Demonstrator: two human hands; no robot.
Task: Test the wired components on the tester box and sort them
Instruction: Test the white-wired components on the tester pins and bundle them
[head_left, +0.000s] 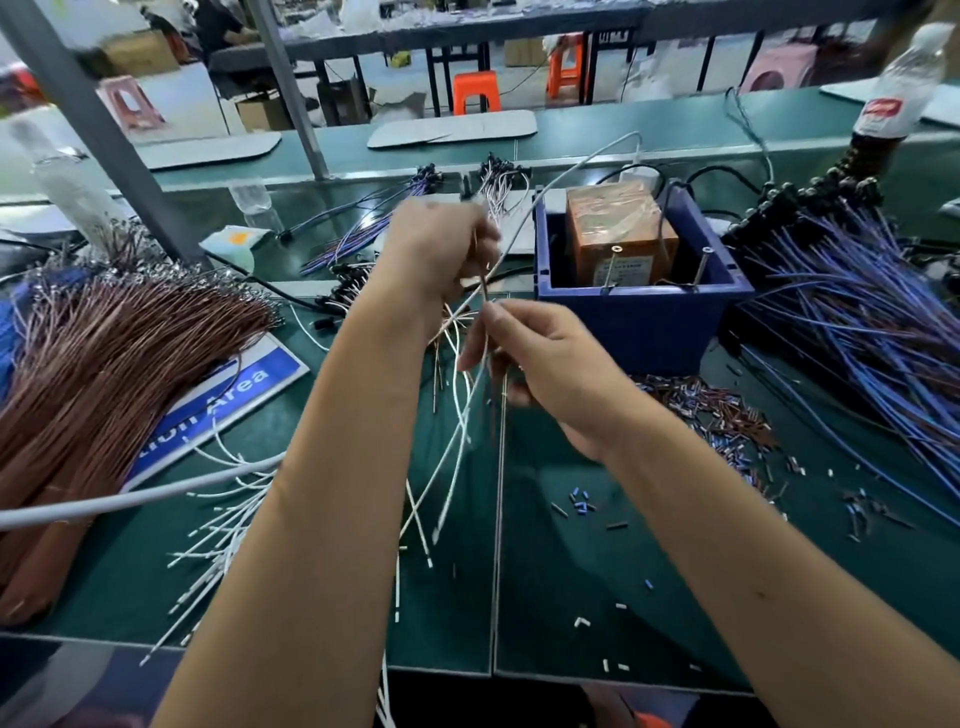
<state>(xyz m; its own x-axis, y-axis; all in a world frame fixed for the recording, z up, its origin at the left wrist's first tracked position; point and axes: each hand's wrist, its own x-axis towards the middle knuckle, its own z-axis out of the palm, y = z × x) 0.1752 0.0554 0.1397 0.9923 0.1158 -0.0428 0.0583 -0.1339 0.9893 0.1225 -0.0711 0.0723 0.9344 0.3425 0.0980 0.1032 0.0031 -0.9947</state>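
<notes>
At a green bench (597, 561), a worker's left hand (436, 249) was raised and closed around a bunch of thin white and brown wired components (457, 415) whose ends trailed down toward the bench, while the right hand (535, 364) pinched one strand just below it. The tester box (621, 241), an orange-brown unit with a small label too blurred to read, sat inside a blue bin (644, 312) just right of the hands. A blue sign (228, 400) reading in part "Area" lay partly under a brown wire bundle (104, 358) at left. Blue wires (857, 312) fanned out at right, beneath a bottle (893, 98) with an unreadable red label.
</notes>
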